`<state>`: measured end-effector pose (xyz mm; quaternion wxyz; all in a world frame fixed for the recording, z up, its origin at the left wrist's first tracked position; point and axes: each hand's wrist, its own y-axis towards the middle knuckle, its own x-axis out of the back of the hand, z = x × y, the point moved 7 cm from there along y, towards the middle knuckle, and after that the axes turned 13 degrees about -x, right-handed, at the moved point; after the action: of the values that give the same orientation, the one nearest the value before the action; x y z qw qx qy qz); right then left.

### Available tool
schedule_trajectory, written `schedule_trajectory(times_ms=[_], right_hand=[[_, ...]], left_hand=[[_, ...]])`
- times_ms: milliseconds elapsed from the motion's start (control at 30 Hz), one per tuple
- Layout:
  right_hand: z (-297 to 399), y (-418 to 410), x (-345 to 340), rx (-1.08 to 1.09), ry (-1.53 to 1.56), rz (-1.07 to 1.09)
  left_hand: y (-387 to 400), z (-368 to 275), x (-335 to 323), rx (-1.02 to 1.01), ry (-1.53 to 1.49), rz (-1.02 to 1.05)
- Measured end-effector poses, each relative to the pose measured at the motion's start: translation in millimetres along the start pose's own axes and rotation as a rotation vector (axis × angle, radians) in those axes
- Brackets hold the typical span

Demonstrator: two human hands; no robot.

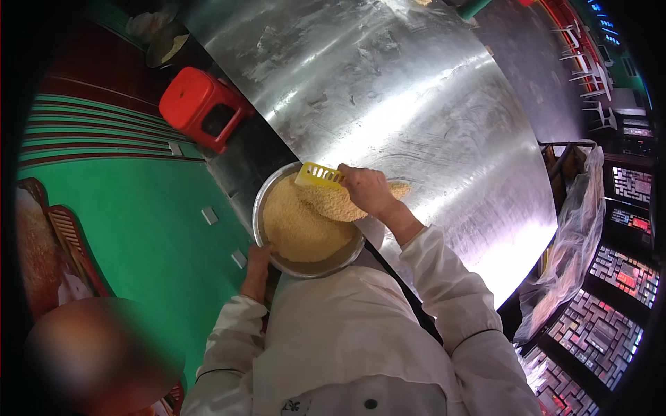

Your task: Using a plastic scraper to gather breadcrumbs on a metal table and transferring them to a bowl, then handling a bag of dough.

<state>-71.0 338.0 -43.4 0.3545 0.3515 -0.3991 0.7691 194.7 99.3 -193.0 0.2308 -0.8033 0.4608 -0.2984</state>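
Observation:
A round metal bowl (256, 208) holds a pale yellow, crumb-like granular food (307, 239). My left hand (258, 262) grips the bowl's near-left rim. In my right hand (367, 190) is a yellow slotted plastic tool (318, 176), perhaps a scraper, held over the far side of the bowl. Coarser crumbs (333, 202) lie heaped below this hand, and some show beyond it at the table edge. My palm and fingers hide part of the tool and the heap. The bowl is close to my white apron, by the corner of a metal table.
The stainless steel table (364, 67) stretches away to the right, with smears on it. A red plastic stool (195, 101) stands left of it, near another metal bowl (166, 49). A green wall (156, 218) bounds the left; clear plastic sheeting (564, 239) hangs at the right.

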Motion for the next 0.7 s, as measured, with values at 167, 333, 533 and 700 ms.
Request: schedule_trajectory(times_ms=[167,333,533,700], right_hand=[[21.7,-38.9,-2.6,-0.011,0.112,-0.052],[-144.6,-64.1,71.7,-0.351,0.348,-0.305],[-297.3,-107.1,81.2,-0.674,0.692,-0.273],[-182.5,-84.0,7.7,-0.406,0.636,-0.149]], left_hand=[[-11.6,-10.7,-0.4,-0.044,-0.078,-0.02],[-26.5,-9.2,14.9,-0.033,0.006,-0.166],[-29.1,-4.1,6.6,-0.046,-0.147,-0.016],[-28.1,6.9,5.1,-0.005,-0.164,-0.009]])
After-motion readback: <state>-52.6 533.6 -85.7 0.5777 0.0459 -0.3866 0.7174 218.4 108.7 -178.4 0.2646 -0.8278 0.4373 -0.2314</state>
